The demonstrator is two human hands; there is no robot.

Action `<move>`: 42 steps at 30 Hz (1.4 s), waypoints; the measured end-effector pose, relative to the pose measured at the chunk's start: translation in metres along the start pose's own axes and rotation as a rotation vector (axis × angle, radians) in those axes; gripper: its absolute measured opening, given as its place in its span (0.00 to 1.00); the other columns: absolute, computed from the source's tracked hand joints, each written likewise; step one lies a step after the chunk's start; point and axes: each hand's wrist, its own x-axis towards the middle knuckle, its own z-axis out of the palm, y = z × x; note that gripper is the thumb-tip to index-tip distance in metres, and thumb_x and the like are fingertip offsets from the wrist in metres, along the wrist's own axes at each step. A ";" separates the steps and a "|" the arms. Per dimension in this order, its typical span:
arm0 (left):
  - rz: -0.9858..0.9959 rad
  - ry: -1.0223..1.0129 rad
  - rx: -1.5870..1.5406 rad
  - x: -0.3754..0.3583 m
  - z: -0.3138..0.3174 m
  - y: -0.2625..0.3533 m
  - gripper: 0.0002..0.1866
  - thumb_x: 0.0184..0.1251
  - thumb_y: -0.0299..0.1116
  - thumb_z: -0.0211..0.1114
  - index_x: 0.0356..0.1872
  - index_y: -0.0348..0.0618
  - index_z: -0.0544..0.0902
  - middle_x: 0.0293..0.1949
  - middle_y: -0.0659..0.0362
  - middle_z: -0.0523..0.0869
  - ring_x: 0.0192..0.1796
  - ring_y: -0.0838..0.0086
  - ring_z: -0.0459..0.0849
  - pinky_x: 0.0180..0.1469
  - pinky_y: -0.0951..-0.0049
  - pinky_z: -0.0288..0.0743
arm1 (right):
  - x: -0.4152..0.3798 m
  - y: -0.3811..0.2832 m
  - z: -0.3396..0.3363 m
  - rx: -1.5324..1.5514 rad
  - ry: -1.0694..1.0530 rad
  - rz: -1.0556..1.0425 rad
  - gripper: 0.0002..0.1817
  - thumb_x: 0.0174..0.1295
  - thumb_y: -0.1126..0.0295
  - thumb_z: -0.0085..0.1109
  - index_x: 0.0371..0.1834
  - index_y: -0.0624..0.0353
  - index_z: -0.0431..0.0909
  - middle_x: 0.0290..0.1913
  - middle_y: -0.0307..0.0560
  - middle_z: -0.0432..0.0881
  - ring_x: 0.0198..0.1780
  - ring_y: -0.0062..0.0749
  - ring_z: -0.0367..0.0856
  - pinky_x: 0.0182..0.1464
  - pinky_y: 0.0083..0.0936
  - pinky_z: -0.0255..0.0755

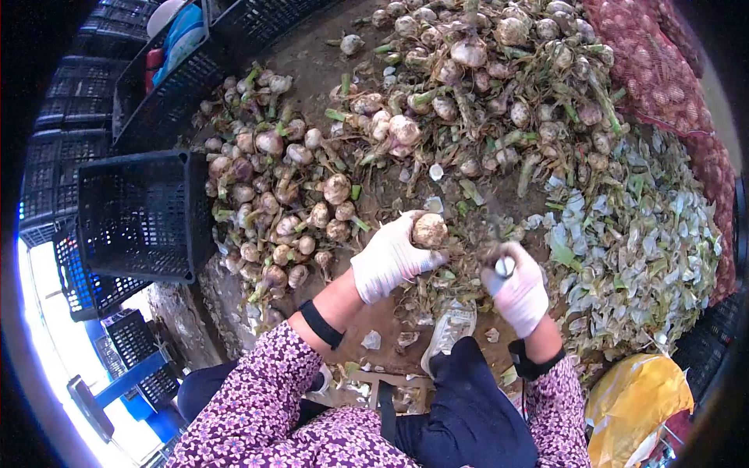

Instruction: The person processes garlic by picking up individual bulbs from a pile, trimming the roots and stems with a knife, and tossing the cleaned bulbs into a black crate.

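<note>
My left hand, gloved white, has its fingers curled around a garlic bulb, which sits at my fingertips. My right hand, also gloved, is closed tight on a tool handle; what is past the fist is blurred. Beyond my fingers lies the heap of untrimmed garlic. Right of them is a pile of cut skins; left, a black crate.
</note>
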 end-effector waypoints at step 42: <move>0.009 0.652 1.253 -0.058 -0.117 -0.022 0.40 0.47 0.38 0.78 0.66 0.43 0.75 0.63 0.43 0.79 0.55 0.50 0.85 0.56 0.56 0.80 | 0.056 0.072 -0.017 -0.496 0.092 0.136 0.15 0.59 0.63 0.60 0.46 0.59 0.82 0.41 0.62 0.83 0.46 0.57 0.84 0.52 0.46 0.77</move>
